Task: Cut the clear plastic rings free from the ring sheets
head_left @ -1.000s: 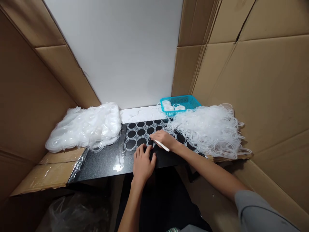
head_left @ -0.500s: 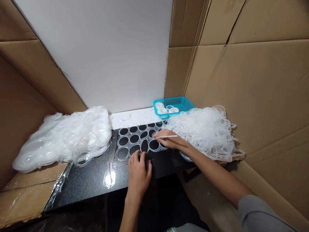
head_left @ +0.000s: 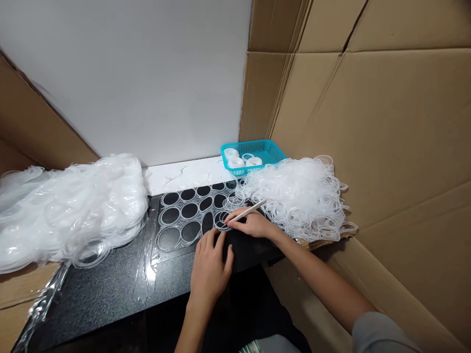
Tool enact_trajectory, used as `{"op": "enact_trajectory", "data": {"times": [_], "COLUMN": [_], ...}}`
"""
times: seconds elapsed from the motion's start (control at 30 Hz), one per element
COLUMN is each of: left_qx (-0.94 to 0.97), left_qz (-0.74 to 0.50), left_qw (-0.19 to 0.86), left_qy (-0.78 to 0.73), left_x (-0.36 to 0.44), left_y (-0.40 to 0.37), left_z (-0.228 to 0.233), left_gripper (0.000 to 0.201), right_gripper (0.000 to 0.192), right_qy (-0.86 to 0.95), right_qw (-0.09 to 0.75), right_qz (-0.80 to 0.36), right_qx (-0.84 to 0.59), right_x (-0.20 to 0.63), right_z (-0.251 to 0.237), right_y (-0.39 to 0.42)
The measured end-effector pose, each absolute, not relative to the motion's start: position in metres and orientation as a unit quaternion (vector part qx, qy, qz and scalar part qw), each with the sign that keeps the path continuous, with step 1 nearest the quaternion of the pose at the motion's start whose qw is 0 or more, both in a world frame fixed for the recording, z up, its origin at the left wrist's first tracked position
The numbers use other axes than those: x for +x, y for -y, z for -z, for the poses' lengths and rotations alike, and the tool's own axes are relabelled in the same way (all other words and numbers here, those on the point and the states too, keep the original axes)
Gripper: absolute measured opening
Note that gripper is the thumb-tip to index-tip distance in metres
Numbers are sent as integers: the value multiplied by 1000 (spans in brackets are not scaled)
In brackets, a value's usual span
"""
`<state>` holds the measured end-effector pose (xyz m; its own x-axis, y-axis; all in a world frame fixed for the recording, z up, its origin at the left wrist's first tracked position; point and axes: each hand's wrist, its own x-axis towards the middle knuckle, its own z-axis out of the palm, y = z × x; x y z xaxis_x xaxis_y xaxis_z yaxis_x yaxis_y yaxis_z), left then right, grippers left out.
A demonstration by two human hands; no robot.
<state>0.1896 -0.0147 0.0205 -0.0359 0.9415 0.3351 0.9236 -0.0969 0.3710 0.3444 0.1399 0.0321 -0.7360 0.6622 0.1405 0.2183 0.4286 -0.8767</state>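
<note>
My right hand is closed around a slim white pen-like stick, its tip pointing down at a clear ring over the sheet's right side. Underneath lies a clear plastic sheet with rows of large round openings, flat on a dark surface. Along the sheet's near edge rests my left hand, fingers apart and pressing down, with no object visible in it. Several thin clear rings lie loosely between the sheet and the right-hand pile.
A large heap of clear sheets is on the left. Tangled clear rings form a pile on the right. Behind stands a turquoise basket with white ring bundles. Cardboard walls and a white panel enclose the worktop.
The view has shifted, so the surroundings appear further left. My right hand has come nearer, down toward the front of the sheet, with the stick now tilted upward. My left hand stays at the near edge.
</note>
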Motion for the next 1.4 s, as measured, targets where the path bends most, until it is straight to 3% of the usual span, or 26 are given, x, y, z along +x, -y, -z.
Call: {"op": "enact_trajectory", "data": {"times": [1.07, 1.23, 1.4], "left_qx": [697, 673, 662], "left_qz": [-240, -214, -219], "left_qw": [8, -10, -9], "left_qy": [-676, -708, -717], "left_x": [191, 197, 198], "left_y": [14, 8, 6], "left_z": [-17, -19, -18], "left_gripper": [39, 44, 40], "right_gripper": [11, 16, 29], "right_qy": [837, 879, 944], "right_qw": [250, 261, 258], "right_qz": [-413, -344, -175], "right_qx": [-258, -203, -109], "right_x": [346, 345, 343], "right_z": [-32, -23, -10], "right_y": [-137, -138, -143]}}
